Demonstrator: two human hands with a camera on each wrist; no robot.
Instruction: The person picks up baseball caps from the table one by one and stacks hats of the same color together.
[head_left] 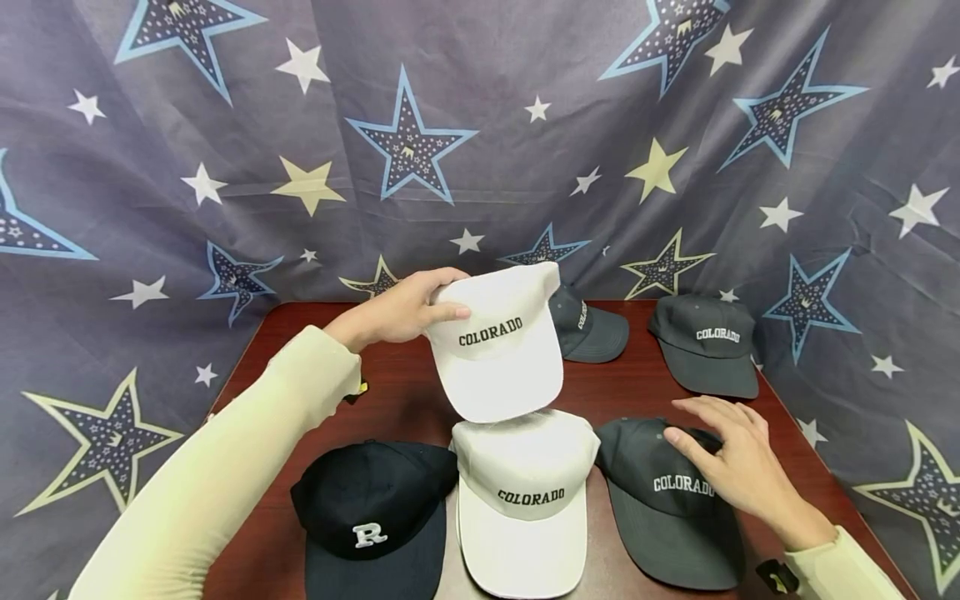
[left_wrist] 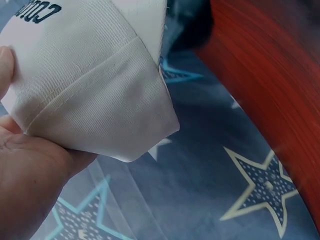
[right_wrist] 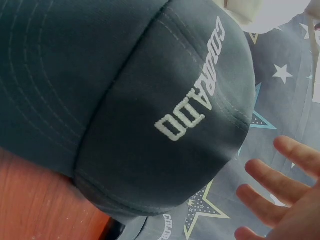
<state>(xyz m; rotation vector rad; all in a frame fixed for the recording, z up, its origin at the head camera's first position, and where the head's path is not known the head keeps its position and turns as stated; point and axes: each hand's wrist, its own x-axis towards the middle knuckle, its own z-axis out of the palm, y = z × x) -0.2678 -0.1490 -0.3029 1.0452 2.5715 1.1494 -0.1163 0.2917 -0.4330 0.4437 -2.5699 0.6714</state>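
Note:
My left hand [head_left: 408,308] holds a white COLORADO cap [head_left: 498,367] by its crown, thumb on the front and fingers behind; the left wrist view shows the cap's side panel [left_wrist: 100,100] close up. Below it on the table is a second white COLORADO cap [head_left: 525,525], overlapped at the top by the held one. My right hand [head_left: 738,458], fingers spread and relaxed, is over the dark grey COLORADO cap [head_left: 671,533] at the front right. In the right wrist view the fingers look apart from that cap [right_wrist: 150,100].
A black cap with a white R [head_left: 375,517] lies at the front left. Two dark COLORADO caps sit at the back: one [head_left: 596,333] partly behind the held cap, another [head_left: 708,350] at the right. The reddish-brown table [head_left: 337,367] meets a star-patterned cloth [head_left: 480,150] behind and beside it.

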